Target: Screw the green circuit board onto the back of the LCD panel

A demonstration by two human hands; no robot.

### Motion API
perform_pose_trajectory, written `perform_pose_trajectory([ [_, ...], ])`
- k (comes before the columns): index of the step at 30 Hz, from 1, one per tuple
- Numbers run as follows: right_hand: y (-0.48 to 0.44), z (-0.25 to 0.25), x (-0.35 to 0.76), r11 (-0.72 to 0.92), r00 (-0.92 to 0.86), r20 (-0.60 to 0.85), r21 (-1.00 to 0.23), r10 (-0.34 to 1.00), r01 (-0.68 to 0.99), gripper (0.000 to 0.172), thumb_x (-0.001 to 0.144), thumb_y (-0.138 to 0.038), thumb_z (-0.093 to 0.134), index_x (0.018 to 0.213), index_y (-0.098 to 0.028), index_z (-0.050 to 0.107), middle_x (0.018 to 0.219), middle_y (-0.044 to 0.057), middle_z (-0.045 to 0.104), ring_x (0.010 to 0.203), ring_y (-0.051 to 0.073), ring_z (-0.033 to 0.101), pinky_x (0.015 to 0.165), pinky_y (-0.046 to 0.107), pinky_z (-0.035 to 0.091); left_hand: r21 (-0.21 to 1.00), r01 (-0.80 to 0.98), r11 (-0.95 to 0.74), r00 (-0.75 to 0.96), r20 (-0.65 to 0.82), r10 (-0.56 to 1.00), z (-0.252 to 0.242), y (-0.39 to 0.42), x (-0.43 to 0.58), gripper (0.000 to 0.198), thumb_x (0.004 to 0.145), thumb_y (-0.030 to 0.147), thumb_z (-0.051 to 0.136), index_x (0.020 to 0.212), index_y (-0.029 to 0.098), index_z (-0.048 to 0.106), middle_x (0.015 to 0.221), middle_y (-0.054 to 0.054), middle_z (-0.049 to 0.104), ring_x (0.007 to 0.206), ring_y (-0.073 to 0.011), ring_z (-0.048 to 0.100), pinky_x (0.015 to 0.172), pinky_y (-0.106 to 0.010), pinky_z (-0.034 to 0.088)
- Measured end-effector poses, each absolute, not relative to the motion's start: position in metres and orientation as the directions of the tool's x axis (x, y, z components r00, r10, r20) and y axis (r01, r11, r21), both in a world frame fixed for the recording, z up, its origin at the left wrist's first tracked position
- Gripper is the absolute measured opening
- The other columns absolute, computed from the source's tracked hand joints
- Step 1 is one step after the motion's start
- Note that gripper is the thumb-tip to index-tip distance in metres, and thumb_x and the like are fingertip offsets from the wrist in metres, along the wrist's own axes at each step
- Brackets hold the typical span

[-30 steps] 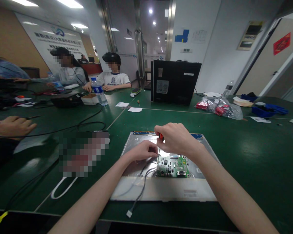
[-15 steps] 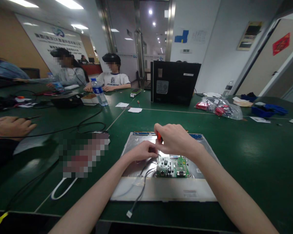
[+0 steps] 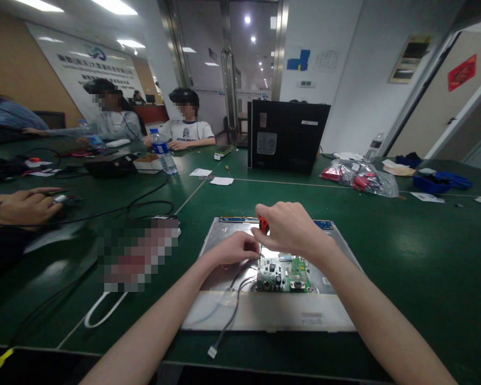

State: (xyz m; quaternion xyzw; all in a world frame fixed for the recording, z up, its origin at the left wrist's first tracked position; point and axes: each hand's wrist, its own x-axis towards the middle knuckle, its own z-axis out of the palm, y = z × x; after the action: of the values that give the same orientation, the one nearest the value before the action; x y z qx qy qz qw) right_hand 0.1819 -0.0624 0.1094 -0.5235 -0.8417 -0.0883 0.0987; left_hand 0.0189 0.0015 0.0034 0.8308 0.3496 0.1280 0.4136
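My right hand (image 3: 291,229) is wrapped round the orange-and-black handle of a screwdriver (image 3: 263,225). Its thin shaft points down at the upper left corner of a green circuit board (image 3: 281,278). Beside the screwdriver's tip is my left hand (image 3: 235,248), fingers curled and closed; whatever they pinch is hidden. The board sits on the metal back of a flat display panel (image 3: 272,313), which lies on the green table. From the board's left side dark wires run toward me and end in a white plug (image 3: 212,352) past the panel's near edge.
A black computer case (image 3: 288,136) stands behind the panel. To the right lie a clear plastic bag (image 3: 361,176) and a blue tray (image 3: 431,182). At left are a water bottle (image 3: 163,152), black cables, a blurred-out object with a white strap, and another person's hand (image 3: 28,208).
My right hand has turned slightly on the screwdriver handle, its thumb shifting. My left hand stays in place. At far left, the other person's hand has moved slightly, and a small object shows beside it.
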Motion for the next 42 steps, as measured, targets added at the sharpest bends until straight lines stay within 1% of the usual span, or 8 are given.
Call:
perform_pose_trajectory([
  [3, -0.0588, 0.1075, 0.1816, 0.359, -0.362, 0.268, 0.062, 0.893, 0.931, 0.039, 0.09, -0.048, 0.037, 0.08, -0.019, 0.061, 0.067, 0.007, 0.063, 0.06, 0.016, 0.053, 0.051, 0.028, 0.019, 0.771, 0.474, -0.425, 0.734, -0.078, 0.675, 0.0029, 0.0016, 0.019, 0.003, 0.067, 0.017, 0.062, 0.066, 0.015, 0.064, 0.063, 0.001, 0.061, 0.061, -0.0135, 0.054, 0.06, -0.023, 0.04],
  [8, -0.0595, 0.1065, 0.1821, 0.407, -0.404, 0.264, 0.045, 0.876, 0.912, 0.021, 0.083, -0.034, 0.047, 0.09, -0.019, 0.059, 0.069, 0.005, 0.063, 0.057, 0.014, 0.05, 0.05, 0.028, 0.018, 0.782, 0.467, -0.414, 0.732, -0.079, 0.677, 0.0012, 0.0014, 0.0189, 0.003, 0.066, 0.015, 0.06, 0.065, 0.014, 0.063, 0.061, 0.002, 0.06, 0.059, -0.0128, 0.054, 0.059, -0.023, 0.04],
  [17, -0.0568, 0.1055, 0.1814, 0.368, -0.365, 0.279, 0.042, 0.888, 0.929, 0.034, 0.089, -0.044, 0.038, 0.081, -0.02, 0.061, 0.066, 0.005, 0.061, 0.057, 0.014, 0.048, 0.05, 0.028, 0.017, 0.769, 0.464, -0.44, 0.742, -0.066, 0.667, 0.0009, 0.0028, 0.0193, 0.003, 0.066, 0.016, 0.061, 0.066, 0.014, 0.064, 0.061, 0.001, 0.06, 0.06, -0.0126, 0.053, 0.058, -0.022, 0.04],
  [22, -0.0593, 0.1065, 0.1816, 0.419, -0.41, 0.255, 0.022, 0.876, 0.908, 0.019, 0.081, -0.034, 0.048, 0.09, -0.019, 0.057, 0.07, 0.003, 0.062, 0.056, 0.013, 0.046, 0.049, 0.028, 0.016, 0.781, 0.458, -0.424, 0.737, -0.067, 0.673, 0.001, 0.0026, 0.0191, 0.003, 0.066, 0.015, 0.06, 0.064, 0.014, 0.063, 0.06, 0.002, 0.059, 0.06, -0.013, 0.054, 0.059, -0.023, 0.04],
  [27, -0.0658, 0.1104, 0.1829, 0.454, -0.441, 0.264, 0.011, 0.858, 0.891, 0.023, 0.075, -0.032, 0.054, 0.093, -0.018, 0.055, 0.073, 0.003, 0.063, 0.057, 0.012, 0.046, 0.049, 0.027, 0.018, 0.787, 0.463, -0.407, 0.734, -0.083, 0.674, 0.0008, 0.0031, 0.0182, 0.006, 0.066, 0.019, 0.062, 0.063, 0.014, 0.062, 0.058, 0.002, 0.058, 0.058, -0.013, 0.052, 0.058, -0.023, 0.04],
  [34, -0.0573, 0.1086, 0.1813, 0.361, -0.363, 0.231, 0.05, 0.903, 0.931, 0.041, 0.09, -0.049, 0.039, 0.077, -0.02, 0.064, 0.066, 0.006, 0.062, 0.06, 0.015, 0.053, 0.052, 0.028, 0.021, 0.766, 0.476, -0.432, 0.735, -0.078, 0.673, 0.0012, 0.0026, 0.019, 0.004, 0.066, 0.018, 0.062, 0.066, 0.015, 0.064, 0.061, 0.001, 0.06, 0.06, -0.0126, 0.053, 0.058, -0.022, 0.04],
  [38, -0.0598, 0.1081, 0.1814, 0.405, -0.407, 0.243, 0.059, 0.881, 0.912, 0.02, 0.086, -0.034, 0.046, 0.092, -0.02, 0.059, 0.07, 0.004, 0.064, 0.057, 0.013, 0.051, 0.05, 0.028, 0.019, 0.777, 0.469, -0.421, 0.738, -0.082, 0.67, -0.0001, 0.0031, 0.0185, 0.004, 0.066, 0.018, 0.061, 0.066, 0.014, 0.063, 0.062, 0.001, 0.06, 0.06, -0.0132, 0.054, 0.059, -0.023, 0.041],
  [42, -0.0641, 0.1087, 0.1817, 0.453, -0.444, 0.252, 0.026, 0.86, 0.891, 0.022, 0.079, -0.031, 0.053, 0.098, -0.018, 0.054, 0.078, 0.003, 0.065, 0.059, 0.013, 0.051, 0.049, 0.028, 0.019, 0.773, 0.471, -0.426, 0.728, -0.068, 0.682, -0.0007, 0.0033, 0.018, 0.005, 0.066, 0.019, 0.062, 0.066, 0.014, 0.062, 0.06, 0.002, 0.059, 0.06, -0.0136, 0.053, 0.058, -0.023, 0.04],
])
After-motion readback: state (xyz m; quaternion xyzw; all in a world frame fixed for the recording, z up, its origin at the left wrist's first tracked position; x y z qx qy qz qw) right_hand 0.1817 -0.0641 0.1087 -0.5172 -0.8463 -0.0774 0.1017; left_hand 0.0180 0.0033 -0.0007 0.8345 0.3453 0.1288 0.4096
